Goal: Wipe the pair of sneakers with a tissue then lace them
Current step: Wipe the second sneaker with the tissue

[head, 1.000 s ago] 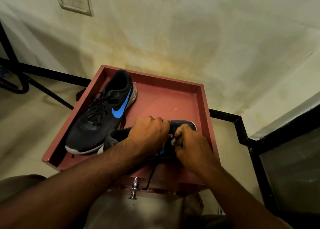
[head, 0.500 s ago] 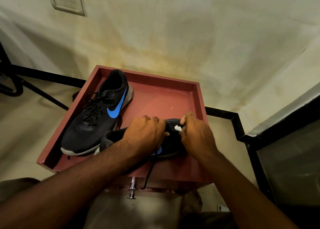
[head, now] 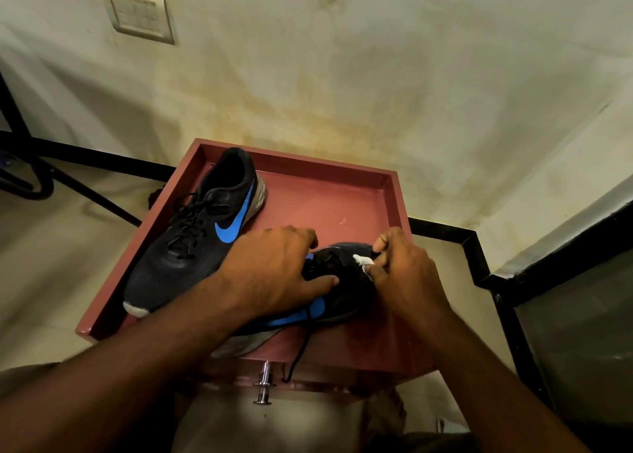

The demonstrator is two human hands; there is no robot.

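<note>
— Gripping what?
— Right hand pinches a white tissue against the near sneaker; left hand lies spread over it.
— Markings?
— Blue swoosh on the far sneaker. Both sit inside the red tray, its right half bare.

Both forearms are bare right up to the frame's edge, no sleeves, watch or rings on the left hand or right hand. Below the arms, the lap shows light khaki-grey trousers.
</note>
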